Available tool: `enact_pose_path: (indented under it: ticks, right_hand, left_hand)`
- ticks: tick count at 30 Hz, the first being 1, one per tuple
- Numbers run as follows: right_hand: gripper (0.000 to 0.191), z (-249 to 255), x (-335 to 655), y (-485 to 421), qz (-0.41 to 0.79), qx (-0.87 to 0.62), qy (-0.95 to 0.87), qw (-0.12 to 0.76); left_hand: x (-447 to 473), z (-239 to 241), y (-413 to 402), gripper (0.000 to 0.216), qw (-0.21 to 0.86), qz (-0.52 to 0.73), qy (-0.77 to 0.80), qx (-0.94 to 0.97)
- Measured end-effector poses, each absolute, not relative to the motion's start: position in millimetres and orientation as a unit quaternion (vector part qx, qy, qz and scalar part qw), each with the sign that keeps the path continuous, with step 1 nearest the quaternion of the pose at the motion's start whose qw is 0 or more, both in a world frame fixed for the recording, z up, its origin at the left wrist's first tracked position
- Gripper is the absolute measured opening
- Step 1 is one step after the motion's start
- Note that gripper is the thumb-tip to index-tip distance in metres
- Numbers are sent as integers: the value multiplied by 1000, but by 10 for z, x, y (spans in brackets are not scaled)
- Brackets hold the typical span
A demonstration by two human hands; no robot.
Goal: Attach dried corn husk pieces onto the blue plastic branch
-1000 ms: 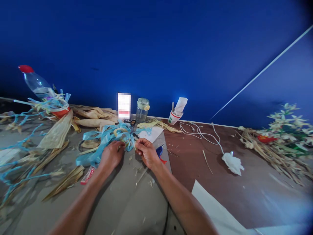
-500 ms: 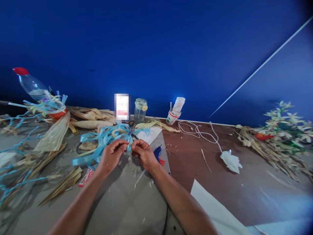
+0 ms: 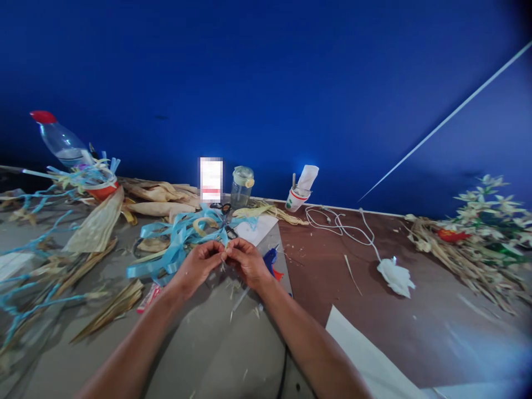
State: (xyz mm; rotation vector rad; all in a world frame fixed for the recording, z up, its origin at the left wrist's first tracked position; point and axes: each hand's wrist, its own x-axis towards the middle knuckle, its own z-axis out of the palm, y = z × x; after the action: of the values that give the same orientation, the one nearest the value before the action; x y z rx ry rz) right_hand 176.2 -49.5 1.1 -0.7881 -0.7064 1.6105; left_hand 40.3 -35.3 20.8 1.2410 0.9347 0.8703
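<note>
My left hand [image 3: 203, 263] and my right hand [image 3: 246, 259] meet at the fingertips over the grey tabletop [image 3: 216, 343]. Both are closed in a pinch around a small piece, mostly hidden; what it is I cannot make out. Just behind and to the left lies a loose heap of light-blue ribbon [image 3: 172, 249]. Scissors with dark handles [image 3: 225, 209] rest beyond the fingers. To the right of my right hand is a blue glue gun [image 3: 271, 257] with an orange part at its trigger.
Dried husks [image 3: 160, 197] line the back by a lidded jar [image 3: 241, 185] and a white cup [image 3: 296, 199]. A white cable [image 3: 341, 226] and crumpled tissue [image 3: 395, 277] lie right. White-flowered stems [image 3: 486, 221] fill the far right; a red-capped bottle [image 3: 60, 138] stands left.
My fingertips have come closer together and now touch, covering the pale-blue bit that showed between them. The whole view has shifted slightly; the table items stay in place.
</note>
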Motion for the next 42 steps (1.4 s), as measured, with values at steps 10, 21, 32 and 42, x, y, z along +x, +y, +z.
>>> enact_pose_path:
  ticks: [10,21,32,42]
  right_hand:
    - [24,59,1806,-508,655,-386,-368,535]
    - [33,22,1777,-524,603,-408,-452,516]
    - [33,158,1897,-499,687,-314,-306,579]
    - [33,149,1878,-507,686,-327,-316,568]
  left_hand:
    - [355,132,-349,25,698,372,373,485]
    - [344,83,-319,25,730,382,318,470]
    - [238,192,-280,19,775,452,246,368]
    - [299,151,-290,22,774,449,271,354]
